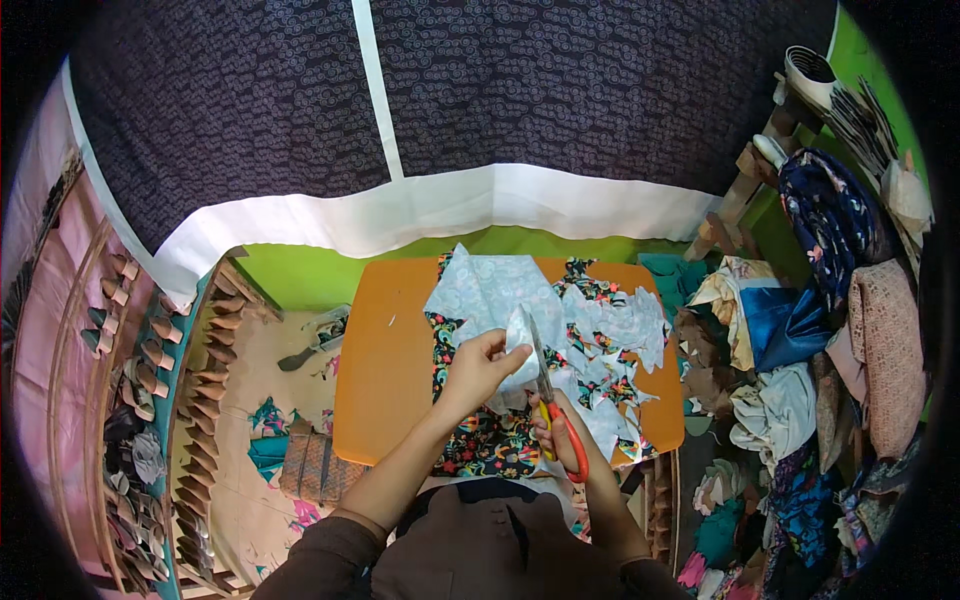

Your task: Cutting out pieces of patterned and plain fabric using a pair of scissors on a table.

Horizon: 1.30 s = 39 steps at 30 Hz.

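Observation:
Above an orange table, my left hand pinches a small piece of white fabric between thumb and fingers. My right hand grips scissors with red and yellow handles. Their blades point away from me and lie along the right edge of the held piece; whether they are cutting into it I cannot tell. Beneath both hands spreads black fabric with a colourful floral print. Pale cloth lies over its far part, and jagged pale scraps are scattered to the right.
Wooden shoe lasts line racks at the left. Folded and crumpled fabrics pile up along the right side. A dark patterned curtain with a white border hangs beyond the table. Cloth scraps and a brown woven piece lie on the floor at left.

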Each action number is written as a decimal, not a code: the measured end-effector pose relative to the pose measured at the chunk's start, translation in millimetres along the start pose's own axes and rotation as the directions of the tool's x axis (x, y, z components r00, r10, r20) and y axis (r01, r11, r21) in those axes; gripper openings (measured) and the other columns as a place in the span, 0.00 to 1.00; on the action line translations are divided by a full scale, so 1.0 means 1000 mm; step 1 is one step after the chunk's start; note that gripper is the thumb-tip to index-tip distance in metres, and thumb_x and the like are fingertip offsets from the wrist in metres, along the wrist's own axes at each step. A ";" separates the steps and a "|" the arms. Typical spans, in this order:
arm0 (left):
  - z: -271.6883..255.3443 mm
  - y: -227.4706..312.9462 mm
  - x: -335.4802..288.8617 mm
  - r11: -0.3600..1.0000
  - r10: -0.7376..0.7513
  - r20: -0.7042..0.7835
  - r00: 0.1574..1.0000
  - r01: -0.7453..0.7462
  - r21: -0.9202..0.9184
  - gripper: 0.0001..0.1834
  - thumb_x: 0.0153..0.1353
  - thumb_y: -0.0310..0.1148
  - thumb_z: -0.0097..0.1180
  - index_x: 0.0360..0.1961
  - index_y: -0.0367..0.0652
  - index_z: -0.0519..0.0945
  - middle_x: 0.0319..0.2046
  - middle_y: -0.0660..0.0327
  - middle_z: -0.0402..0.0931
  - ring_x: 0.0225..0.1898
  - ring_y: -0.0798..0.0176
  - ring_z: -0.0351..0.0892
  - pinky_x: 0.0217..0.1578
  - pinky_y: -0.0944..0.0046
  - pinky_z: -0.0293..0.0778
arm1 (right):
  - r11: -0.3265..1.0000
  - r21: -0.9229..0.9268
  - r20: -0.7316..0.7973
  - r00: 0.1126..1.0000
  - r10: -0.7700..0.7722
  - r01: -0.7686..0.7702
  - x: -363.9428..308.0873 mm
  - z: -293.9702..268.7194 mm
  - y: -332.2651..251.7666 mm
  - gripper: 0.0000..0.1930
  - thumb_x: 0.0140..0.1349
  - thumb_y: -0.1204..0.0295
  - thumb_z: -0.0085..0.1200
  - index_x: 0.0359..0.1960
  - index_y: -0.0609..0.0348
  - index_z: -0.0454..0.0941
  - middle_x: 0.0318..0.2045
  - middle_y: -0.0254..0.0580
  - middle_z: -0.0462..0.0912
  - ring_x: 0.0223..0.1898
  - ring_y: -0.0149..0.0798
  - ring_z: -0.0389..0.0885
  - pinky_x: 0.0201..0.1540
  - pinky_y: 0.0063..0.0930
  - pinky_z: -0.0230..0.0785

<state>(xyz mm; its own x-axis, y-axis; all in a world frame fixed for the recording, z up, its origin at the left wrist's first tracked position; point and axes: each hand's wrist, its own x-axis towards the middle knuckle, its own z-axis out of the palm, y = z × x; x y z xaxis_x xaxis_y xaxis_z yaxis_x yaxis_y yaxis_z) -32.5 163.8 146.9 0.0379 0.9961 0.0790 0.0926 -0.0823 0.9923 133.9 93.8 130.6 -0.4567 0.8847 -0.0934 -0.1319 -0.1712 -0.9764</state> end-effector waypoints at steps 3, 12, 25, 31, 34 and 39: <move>0.001 0.004 -0.001 1.000 -0.012 -0.012 1.000 0.012 -0.014 0.20 0.50 0.37 0.57 0.13 0.37 0.63 0.10 0.70 0.57 0.16 0.78 0.52 0.15 0.72 0.51 | 0.999 -0.005 -0.031 0.998 -0.052 0.051 0.001 -0.001 0.004 0.32 0.52 0.40 0.41 0.45 0.56 0.60 0.24 0.28 0.57 0.22 0.19 0.54 0.23 0.09 0.49; 0.000 0.005 -0.002 0.997 -0.053 -0.015 0.998 0.052 -0.063 0.14 0.50 0.36 0.57 0.18 0.35 0.72 0.11 0.70 0.63 0.16 0.79 0.56 0.16 0.73 0.53 | 0.998 -0.049 -0.048 0.998 0.034 -0.036 -0.001 0.003 -0.005 0.31 0.51 0.39 0.40 0.41 0.54 0.60 0.22 0.27 0.58 0.20 0.17 0.53 0.20 0.07 0.47; -0.004 0.017 -0.001 0.987 -0.053 0.021 0.998 0.056 -0.150 0.10 0.53 0.33 0.55 0.25 0.36 0.72 0.17 0.70 0.67 0.19 0.80 0.60 0.19 0.78 0.56 | 0.984 -0.178 -0.062 0.998 -0.032 0.020 0.000 0.001 0.001 0.29 0.54 0.41 0.37 0.41 0.55 0.60 0.23 0.27 0.58 0.19 0.19 0.53 0.20 0.09 0.48; 0.011 0.013 -0.012 0.968 -0.073 -0.009 0.997 0.069 -0.240 0.09 0.55 0.31 0.53 0.30 0.34 0.73 0.20 0.71 0.69 0.21 0.81 0.62 0.22 0.79 0.58 | 0.992 0.125 -0.014 1.000 0.000 0.002 0.000 0.006 0.009 0.32 0.54 0.40 0.35 0.47 0.56 0.56 0.27 0.29 0.60 0.23 0.21 0.56 0.23 0.11 0.52; 0.013 0.012 -0.015 0.955 -0.068 0.018 0.997 0.071 -0.289 0.10 0.55 0.30 0.53 0.32 0.33 0.73 0.25 0.67 0.72 0.26 0.79 0.67 0.26 0.78 0.64 | 0.995 0.094 -0.017 1.000 -0.012 0.014 -0.001 0.004 0.007 0.35 0.54 0.39 0.35 0.51 0.57 0.54 0.29 0.31 0.62 0.24 0.22 0.58 0.24 0.13 0.53; 0.009 0.009 -0.014 0.965 -0.074 0.017 0.997 0.076 -0.253 0.10 0.54 0.30 0.53 0.33 0.33 0.73 0.25 0.66 0.73 0.26 0.79 0.67 0.26 0.77 0.64 | 0.999 -0.010 0.049 0.998 -0.031 0.032 -0.001 0.003 0.003 0.33 0.54 0.39 0.34 0.47 0.57 0.54 0.28 0.30 0.58 0.24 0.22 0.54 0.24 0.12 0.51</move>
<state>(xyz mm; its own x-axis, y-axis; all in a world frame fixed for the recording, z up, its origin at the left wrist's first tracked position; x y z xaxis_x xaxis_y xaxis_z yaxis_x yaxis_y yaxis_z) -23.3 149.0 153.8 0.0482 0.9988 0.0033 -0.1592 0.0044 0.9872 131.5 91.6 128.1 -0.4945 0.8675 -0.0533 -0.1373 -0.1385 -0.9808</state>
